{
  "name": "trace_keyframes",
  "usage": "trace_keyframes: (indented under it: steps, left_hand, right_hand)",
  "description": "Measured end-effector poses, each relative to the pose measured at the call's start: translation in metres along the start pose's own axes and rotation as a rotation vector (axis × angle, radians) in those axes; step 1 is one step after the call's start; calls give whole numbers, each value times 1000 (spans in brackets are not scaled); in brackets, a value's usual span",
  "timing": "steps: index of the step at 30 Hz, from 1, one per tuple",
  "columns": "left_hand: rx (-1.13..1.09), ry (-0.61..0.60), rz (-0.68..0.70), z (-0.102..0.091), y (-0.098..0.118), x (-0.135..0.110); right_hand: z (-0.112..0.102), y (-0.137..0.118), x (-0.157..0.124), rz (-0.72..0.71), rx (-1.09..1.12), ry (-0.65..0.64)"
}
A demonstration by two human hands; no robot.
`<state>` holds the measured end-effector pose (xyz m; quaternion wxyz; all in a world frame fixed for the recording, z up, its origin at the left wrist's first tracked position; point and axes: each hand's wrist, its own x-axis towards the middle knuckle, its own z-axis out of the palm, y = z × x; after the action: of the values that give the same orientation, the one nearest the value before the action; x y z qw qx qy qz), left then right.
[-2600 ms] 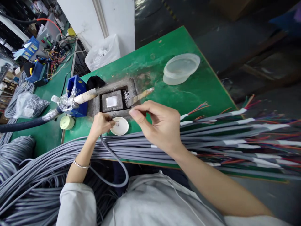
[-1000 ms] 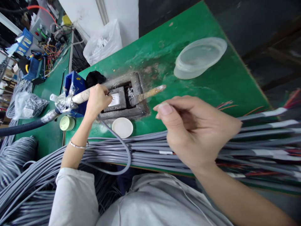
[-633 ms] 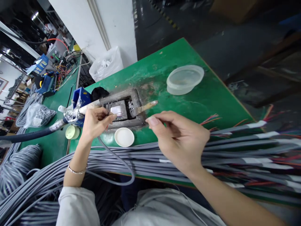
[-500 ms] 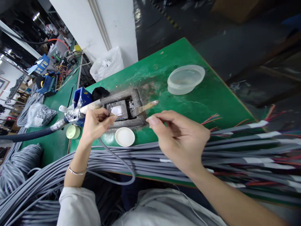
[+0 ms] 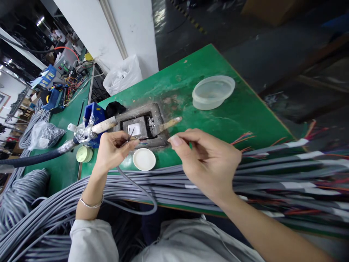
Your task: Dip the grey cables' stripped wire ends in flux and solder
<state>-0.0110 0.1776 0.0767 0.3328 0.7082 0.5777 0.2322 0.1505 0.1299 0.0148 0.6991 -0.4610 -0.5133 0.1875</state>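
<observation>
My left hand (image 5: 113, 153) pinches the thin wires (image 5: 131, 133) of a grey cable between thumb and fingers, in front of a metal pot (image 5: 157, 114) set in the table. From under that hand the grey cable (image 5: 137, 185) loops down towards me. To the right, my right hand (image 5: 211, 160) is closed in a pinch, thumb against forefinger; whatever lies between those tips is too small to make out. A scraper with a worn handle (image 5: 171, 123) rests across the pot's right rim. Near my left hand lies a shallow white dish (image 5: 144, 159).
A bundle of grey cables (image 5: 169, 182) runs along the table's near edge, bare coloured ends at right. A clear plastic tub (image 5: 213, 94) stands at the back. On the left are a taped hose (image 5: 67, 145), blue bin (image 5: 94, 111) and round green container (image 5: 84, 154).
My left hand has moved slightly right and down, and the dark wire ends in it now point up more plainly. My right hand keeps its pinch, nearly in place.
</observation>
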Motion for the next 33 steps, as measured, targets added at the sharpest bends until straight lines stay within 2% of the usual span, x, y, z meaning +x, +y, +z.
trace_keyframes:
  steps: [4, 8, 11, 20, 33]
  left_hand:
    - [320, 82, 28, 10, -14, 21]
    - [632, 33, 41, 22, -28, 53]
    - [754, -24, 14, 28, -34, 73]
    - [925, -116, -3, 37, -36, 100]
    - [903, -153, -33, 44, -40, 107]
  right_hand:
    - [1, 0, 0, -6, 11, 9]
    - [0, 1, 0, 13, 0, 13]
    - [-1, 2, 0, 16, 3, 24]
    - [-3, 2, 1, 45, -31, 18]
    - [-3, 3, 2, 39, -5, 12]
